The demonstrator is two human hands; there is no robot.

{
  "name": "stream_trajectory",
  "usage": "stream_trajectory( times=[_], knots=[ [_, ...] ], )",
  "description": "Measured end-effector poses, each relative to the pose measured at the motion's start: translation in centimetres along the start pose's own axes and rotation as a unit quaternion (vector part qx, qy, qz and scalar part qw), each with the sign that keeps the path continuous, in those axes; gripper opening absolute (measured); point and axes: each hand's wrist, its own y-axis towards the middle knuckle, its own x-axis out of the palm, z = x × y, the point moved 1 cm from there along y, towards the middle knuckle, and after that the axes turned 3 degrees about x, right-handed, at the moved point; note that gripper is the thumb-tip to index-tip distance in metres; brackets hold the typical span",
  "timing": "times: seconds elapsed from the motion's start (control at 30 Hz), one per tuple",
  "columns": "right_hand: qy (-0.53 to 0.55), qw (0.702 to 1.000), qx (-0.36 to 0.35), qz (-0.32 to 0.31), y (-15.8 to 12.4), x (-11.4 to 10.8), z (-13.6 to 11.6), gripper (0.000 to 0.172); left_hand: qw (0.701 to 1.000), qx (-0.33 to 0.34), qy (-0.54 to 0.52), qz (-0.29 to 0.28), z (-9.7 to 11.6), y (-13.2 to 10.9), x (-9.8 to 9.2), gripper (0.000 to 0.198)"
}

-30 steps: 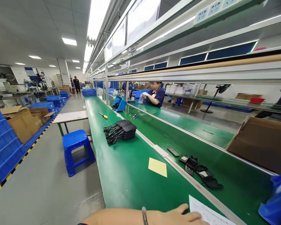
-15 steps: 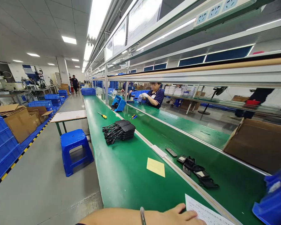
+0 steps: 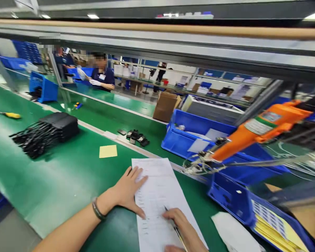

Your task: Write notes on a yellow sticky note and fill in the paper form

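Note:
A printed sheet of paper (image 3: pixel 157 185) lies on the green workbench in front of me. My left hand (image 3: pixel 128 190) rests with fingers spread across the sheet's left edge, a dark bracelet on its wrist. In my right hand (image 3: pixel 183 227) is a pen (image 3: pixel 177 231), its tip close to the lower middle of the sheet. Whether the tip touches the paper I cannot tell. A yellow paper note (image 3: pixel 108 151) lies just beyond, to the left of the sheet.
Stacked black devices with cables (image 3: pixel 60 126) lie left, near a yellow-handled screwdriver (image 3: pixel 13 115). Small black parts (image 3: pixel 136 136) sit past the rail. At right are blue bins (image 3: pixel 170 136) and an orange power tool (image 3: pixel 254 124). A co-worker (image 3: pixel 102 75) sits opposite.
The view has swung right and down onto the sheet. My left hand now lies spread on the paper's left edge, and my right hand with the pen has come into view.

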Motion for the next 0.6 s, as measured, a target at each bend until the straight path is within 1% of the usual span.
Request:
stream_trajectory(
  times=[0.1,0.13,0.2,0.27,0.3,0.37,0.47,0.53,0.6],
  knots=[
    [0.046,0.996,0.077,-0.004,0.7,-0.6,-0.5,0.036,1.0,-0.009,0.012,0.001,-0.1,0.5,0.2,0.137],
    [0.059,0.993,0.106,-0.004,1.0,-0.7,-0.7,0.038,1.0,-0.014,0.016,-0.003,0.0,0.5,0.1,0.138],
    [0.095,0.983,0.156,-0.005,1.7,-0.9,-1.2,0.05,0.999,-0.025,0.024,-0.022,0.2,0.6,-0.2,0.138],
    [0.151,0.972,0.182,0.003,2.7,-1.1,-1.8,0.057,0.998,-0.034,0.032,-0.046,0.5,0.7,-0.5,0.138],
    [0.18,0.965,0.188,0.011,3.4,-1.2,-2.2,0.057,0.997,-0.037,0.036,-0.054,0.6,0.8,-0.6,0.138],
    [0.217,0.958,0.188,0.019,4.8,-1.3,-2.9,0.05,0.997,-0.036,0.04,-0.061,0.7,0.9,-0.8,0.138],
    [0.202,0.965,0.164,0.001,7.0,-0.8,-3.6,0.04,0.997,-0.032,0.046,-0.056,0.8,1.1,-0.8,0.136],
    [0.191,0.97,0.152,-0.01,8.0,-0.2,-3.6,0.036,0.997,-0.035,0.048,-0.055,0.7,1.1,-0.8,0.136],
    [0.189,0.971,0.149,0.002,8.6,0.4,-3.2,0.029,0.997,-0.035,0.045,-0.054,0.8,1.1,-0.8,0.136]
  ],
)
